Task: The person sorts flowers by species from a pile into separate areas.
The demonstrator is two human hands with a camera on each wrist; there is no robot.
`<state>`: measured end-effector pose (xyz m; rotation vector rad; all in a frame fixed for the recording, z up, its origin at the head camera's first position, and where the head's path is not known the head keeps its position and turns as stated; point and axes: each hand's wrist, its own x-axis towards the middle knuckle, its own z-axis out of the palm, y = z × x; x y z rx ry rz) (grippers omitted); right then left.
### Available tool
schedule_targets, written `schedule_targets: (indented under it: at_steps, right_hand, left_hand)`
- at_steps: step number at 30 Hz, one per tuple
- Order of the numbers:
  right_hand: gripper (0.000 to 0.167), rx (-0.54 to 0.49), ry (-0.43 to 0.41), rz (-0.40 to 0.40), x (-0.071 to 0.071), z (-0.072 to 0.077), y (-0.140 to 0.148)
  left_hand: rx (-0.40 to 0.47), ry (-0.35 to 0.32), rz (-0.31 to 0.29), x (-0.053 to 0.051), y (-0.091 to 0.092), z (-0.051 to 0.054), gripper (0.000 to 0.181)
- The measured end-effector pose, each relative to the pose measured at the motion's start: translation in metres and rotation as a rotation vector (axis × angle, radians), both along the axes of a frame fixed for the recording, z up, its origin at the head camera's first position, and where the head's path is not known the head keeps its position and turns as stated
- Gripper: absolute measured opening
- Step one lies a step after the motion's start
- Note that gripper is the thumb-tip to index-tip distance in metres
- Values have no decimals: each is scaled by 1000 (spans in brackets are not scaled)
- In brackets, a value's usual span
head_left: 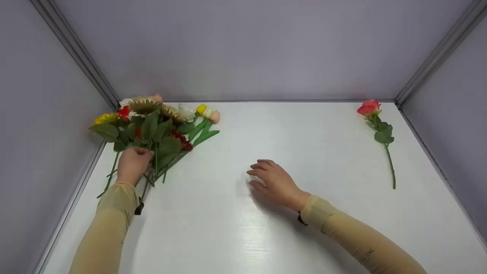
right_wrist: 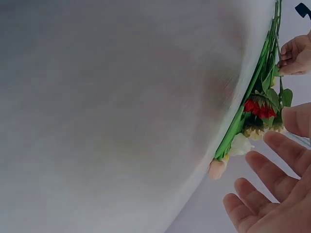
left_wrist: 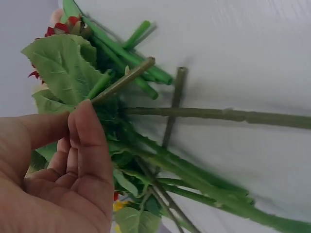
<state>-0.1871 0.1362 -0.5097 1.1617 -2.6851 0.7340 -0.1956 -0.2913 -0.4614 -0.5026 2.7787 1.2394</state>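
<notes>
A pile of artificial flowers (head_left: 163, 142) lies at the back left of the white table. My left hand (head_left: 134, 163) is at its near side; in the left wrist view the thumb and fingertips of that hand (left_wrist: 63, 170) pinch a brownish-green stem (left_wrist: 124, 81) beside a large leaf (left_wrist: 60, 65). Other stems cross beneath. My right hand (head_left: 274, 183) hovers over the middle of the table, fingers spread and slightly bent, holding nothing. In the right wrist view this hand (right_wrist: 277, 189) shows in front of the pile's red flower (right_wrist: 260, 108).
A single pink rose (head_left: 369, 107) with a leafy stem lies at the right of the table (head_left: 304, 144). Yellow, cream and peach tulips (head_left: 207, 112) stick out from the pile's right side. Grey walls (head_left: 251, 49) stand behind and at both sides.
</notes>
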Motion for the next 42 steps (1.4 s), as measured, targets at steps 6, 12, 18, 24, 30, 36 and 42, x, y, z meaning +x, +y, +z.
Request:
schedule_targets:
  at_steps: [6, 12, 18, 24, 30, 36, 42]
  right_hand:
    - [26, -65, -22, -82, -9, 5, 13]
    - [21, -227, -208, -224, -21, 17, 20]
    - [21, -556, -535, -303, -39, 32, 17]
    - [28, -815, -724, -340, -46, 46, 12]
    - [34, -952, -842, -342, -43, 50, 18]
    - [28, -956, -887, -394, -43, 49, 21]
    - [26, -967, -870, -435, -44, 49, 23]
  left_hand:
    - [32, 95, -24, 1, 19, 19, 44]
    - [278, 148, -90, 1, 81, 19, 36]
    - [575, 168, -174, 1, 174, 2, 20]
    - [700, 129, -285, 6, 237, -6, 20]
    - [727, 93, -346, 11, 261, -11, 21]
    - [727, 71, -358, 13, 269, -20, 19]
    - [759, 28, -381, 18, 274, -30, 21]
